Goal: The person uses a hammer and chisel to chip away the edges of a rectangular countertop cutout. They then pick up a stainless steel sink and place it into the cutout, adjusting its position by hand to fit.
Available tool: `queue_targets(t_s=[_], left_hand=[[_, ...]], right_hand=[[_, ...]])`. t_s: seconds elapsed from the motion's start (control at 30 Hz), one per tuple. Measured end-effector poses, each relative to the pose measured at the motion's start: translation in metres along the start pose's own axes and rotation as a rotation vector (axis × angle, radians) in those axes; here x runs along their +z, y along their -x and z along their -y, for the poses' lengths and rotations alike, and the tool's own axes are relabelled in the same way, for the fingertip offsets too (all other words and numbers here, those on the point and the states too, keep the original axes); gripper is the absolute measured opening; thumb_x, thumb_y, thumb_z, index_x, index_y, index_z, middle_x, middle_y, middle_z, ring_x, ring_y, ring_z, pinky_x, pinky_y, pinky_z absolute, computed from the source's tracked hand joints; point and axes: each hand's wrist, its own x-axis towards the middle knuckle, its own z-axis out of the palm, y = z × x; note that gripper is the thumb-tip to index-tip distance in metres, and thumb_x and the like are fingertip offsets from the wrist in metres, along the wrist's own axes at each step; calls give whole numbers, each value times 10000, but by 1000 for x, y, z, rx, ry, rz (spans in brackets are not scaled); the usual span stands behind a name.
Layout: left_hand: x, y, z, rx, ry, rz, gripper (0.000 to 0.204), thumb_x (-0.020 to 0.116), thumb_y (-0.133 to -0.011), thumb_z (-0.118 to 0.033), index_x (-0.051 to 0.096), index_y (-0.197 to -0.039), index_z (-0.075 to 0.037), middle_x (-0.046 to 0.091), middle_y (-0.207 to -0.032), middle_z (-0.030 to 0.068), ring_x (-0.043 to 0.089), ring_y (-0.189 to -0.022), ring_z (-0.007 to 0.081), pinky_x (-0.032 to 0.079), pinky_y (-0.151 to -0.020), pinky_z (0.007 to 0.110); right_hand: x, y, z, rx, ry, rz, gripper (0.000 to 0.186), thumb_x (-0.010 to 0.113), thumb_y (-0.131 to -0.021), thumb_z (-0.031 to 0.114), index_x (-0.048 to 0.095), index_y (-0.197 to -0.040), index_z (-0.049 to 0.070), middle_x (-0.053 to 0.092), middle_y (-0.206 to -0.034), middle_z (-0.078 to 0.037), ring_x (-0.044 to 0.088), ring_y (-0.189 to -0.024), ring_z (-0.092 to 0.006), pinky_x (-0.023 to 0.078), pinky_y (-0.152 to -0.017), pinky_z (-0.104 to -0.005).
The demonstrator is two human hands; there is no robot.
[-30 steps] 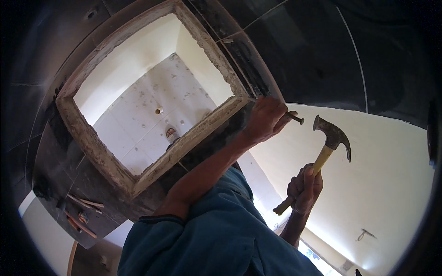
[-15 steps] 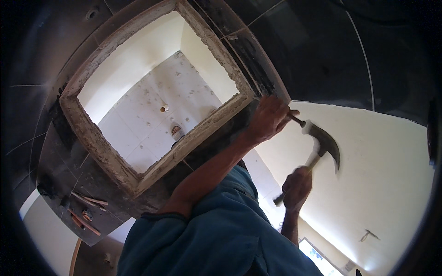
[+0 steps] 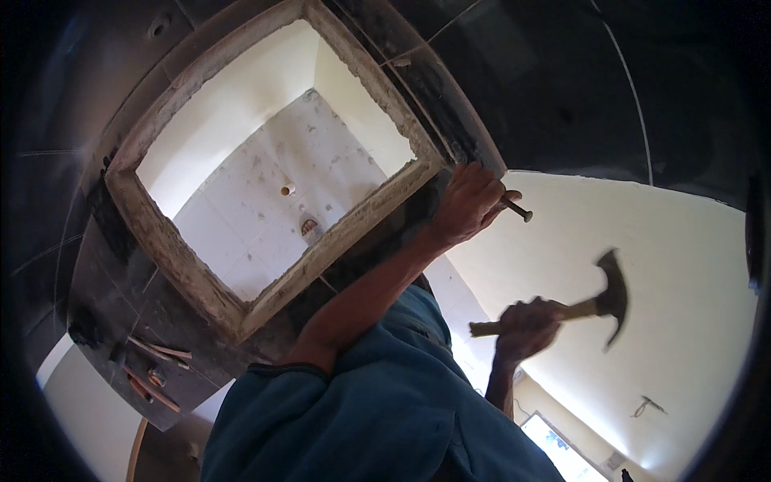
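Observation:
My left hand point(image 3: 464, 207) is closed around a chisel point(image 3: 520, 210). The chisel's round struck end sticks out to the right past my fingers, and its tip is hidden by the hand, close to the near right corner of a square cut-out in the dark tiled countertop point(image 3: 361, 265). My right hand point(image 3: 526, 329) grips a claw hammer point(image 3: 613, 297) by its wooden handle. The hammer's head is held out to the right, apart from the chisel.
The cut-out has a rough, chipped rim point(image 3: 193, 281); a sandaled foot point(image 3: 310, 228) and a short pipe stub point(image 3: 287, 190) show below through it. Several hand tools point(image 3: 152, 386) lie on the counter at lower left. A pale wall point(image 3: 683, 265) stands at right.
The hammer has swung back from the chisel's struck end, out to the right and down, with my right hand turning. The left hand and chisel stay in nearly the same place.

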Motion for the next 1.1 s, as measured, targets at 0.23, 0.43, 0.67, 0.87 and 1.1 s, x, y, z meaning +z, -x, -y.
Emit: queue_targets(t_s=[0.23,0.43,0.67,0.87,1.1], left_hand=[[1,8,-2,-12,-31,33,213,786,-825,-178,613,-933,-118,544,-843,40,509,-809,251,383,-740,426],[3,7,0,7,-33,28,200,786,-829,-176,618,-922,-119,550,-840,37,508,-797,252,381,-740,426],[1,2,-2,20,-27,45,227,787,-845,-185,571,-832,-118,540,-792,39,508,-750,248,378,-721,418],[7,3,2,36,-18,6,277,789,-844,-189,525,-795,-121,518,-764,45,493,-727,246,372,-705,421],[7,3,0,59,-93,17,290,804,-831,-187,522,-810,-123,501,-746,38,480,-715,246,370,-700,419]], right_hand=[[1,9,-10,129,27,-38,346,437,-1076,410,455,-963,83,398,-610,34,407,-420,-54,344,-350,-228],[-3,2,-14,23,-112,-159,327,448,-1074,404,479,-970,96,393,-606,28,418,-424,-60,339,-346,-221],[-19,5,-29,35,-291,-165,346,460,-1065,429,473,-948,104,396,-622,44,401,-427,-62,358,-363,-244],[-8,6,-27,39,-97,-115,291,441,-1088,348,420,-894,132,354,-618,56,334,-417,-25,300,-335,-209],[-14,5,-29,197,-240,-208,287,454,-1080,378,471,-937,129,369,-598,46,368,-411,-60,353,-342,-232]])
